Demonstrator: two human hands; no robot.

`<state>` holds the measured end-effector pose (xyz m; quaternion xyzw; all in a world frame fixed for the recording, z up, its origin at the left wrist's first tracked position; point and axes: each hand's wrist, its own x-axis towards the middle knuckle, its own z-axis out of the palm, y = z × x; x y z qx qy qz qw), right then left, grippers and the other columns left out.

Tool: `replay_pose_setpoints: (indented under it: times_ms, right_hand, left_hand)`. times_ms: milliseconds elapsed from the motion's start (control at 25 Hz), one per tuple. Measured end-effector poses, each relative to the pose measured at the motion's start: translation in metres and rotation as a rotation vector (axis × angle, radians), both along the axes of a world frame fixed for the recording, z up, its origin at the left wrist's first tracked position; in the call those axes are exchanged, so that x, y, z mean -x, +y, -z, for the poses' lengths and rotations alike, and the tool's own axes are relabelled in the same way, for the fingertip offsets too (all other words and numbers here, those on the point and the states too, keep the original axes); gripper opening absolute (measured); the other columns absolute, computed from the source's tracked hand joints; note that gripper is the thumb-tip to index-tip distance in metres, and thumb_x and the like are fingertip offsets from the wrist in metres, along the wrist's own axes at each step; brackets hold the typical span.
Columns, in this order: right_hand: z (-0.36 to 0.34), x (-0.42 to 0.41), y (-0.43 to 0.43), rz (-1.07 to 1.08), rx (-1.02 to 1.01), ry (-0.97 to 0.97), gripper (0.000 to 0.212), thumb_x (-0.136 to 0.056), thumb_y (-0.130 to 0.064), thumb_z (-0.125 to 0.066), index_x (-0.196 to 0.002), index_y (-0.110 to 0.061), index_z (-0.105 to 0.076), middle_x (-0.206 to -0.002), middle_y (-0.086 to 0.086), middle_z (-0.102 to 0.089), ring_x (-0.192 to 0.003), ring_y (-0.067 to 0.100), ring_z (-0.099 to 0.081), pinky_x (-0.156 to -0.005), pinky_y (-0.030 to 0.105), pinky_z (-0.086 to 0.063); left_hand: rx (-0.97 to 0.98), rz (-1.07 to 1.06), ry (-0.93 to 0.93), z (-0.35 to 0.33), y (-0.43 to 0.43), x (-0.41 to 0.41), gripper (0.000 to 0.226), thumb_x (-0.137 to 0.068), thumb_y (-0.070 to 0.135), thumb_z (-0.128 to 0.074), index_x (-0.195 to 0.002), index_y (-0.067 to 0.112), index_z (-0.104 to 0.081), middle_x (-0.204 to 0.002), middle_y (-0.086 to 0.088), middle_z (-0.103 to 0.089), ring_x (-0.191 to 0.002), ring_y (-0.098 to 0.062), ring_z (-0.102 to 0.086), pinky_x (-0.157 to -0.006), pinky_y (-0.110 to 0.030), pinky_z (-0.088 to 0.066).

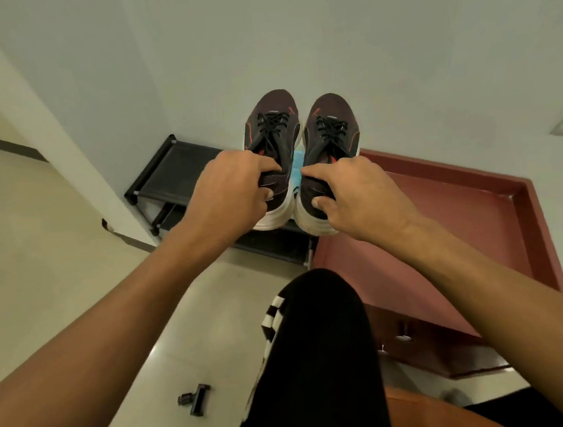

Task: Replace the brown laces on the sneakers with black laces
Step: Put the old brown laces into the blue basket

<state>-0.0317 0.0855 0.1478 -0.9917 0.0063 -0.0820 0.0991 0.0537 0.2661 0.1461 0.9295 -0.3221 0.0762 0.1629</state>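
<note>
Two dark sneakers with white soles and red accents are held side by side over the black shoe rack [168, 162], toes pointing away toward the wall. Both carry black laces [273, 124]. My left hand [233, 194] grips the heel collar of the left sneaker [274, 134], fingers curled inside the opening. My right hand [354, 196] grips the heel of the right sneaker [332, 129] the same way, thumb on its outer side. A light blue item [296, 172] shows between the shoes. No brown laces are in view.
A reddish-brown cabinet [473, 215] with a raised rim stands right of the rack, against the white wall. My knee in black shorts [320, 347] fills the lower middle. A small black clamp-like object [196, 398] lies on the pale tiled floor.
</note>
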Motion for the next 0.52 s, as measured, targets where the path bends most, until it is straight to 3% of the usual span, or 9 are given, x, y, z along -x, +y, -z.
replay_pose_setpoints:
  times_ms: [160,400,520]
  right_hand:
    - [0.031,-0.026,0.080,-0.140,-0.019,0.042,0.044,-0.097,-0.031,-0.070,-0.140,-0.029,-0.061,-0.114,0.005,-0.072,-0.111,0.029,-0.066,-0.092,0.047,-0.058]
    - [0.083,-0.042,0.179,-0.335,-0.060,0.172,0.027,-0.094,-0.033,-0.070,-0.119,-0.025,-0.066,-0.103,0.001,-0.070,-0.098,0.027,-0.067,-0.075,0.041,-0.057]
    - [0.106,-0.049,0.213,-0.390,-0.083,0.232,0.028,-0.094,-0.028,-0.071,-0.120,-0.020,-0.067,-0.103,0.005,-0.071,-0.098,0.030,-0.068,-0.076,0.043,-0.059]
  left_hand:
    - [-0.052,-0.123,0.068,0.020,0.086,0.005,0.036,-0.091,0.014,-0.076,-0.124,0.028,-0.075,-0.105,-0.005,-0.077,-0.099,-0.030,-0.067,-0.082,-0.042,-0.055]
    - [-0.213,-0.317,0.180,0.066,0.189,0.015,0.044,-0.093,0.017,-0.072,-0.131,0.039,-0.070,-0.103,-0.003,-0.071,-0.087,-0.024,-0.060,-0.071,-0.035,-0.050]
    - [-0.264,-0.364,0.233,0.091,0.225,0.014,0.046,-0.091,0.020,-0.073,-0.131,0.042,-0.069,-0.102,-0.003,-0.069,-0.087,-0.025,-0.061,-0.068,-0.035,-0.049]
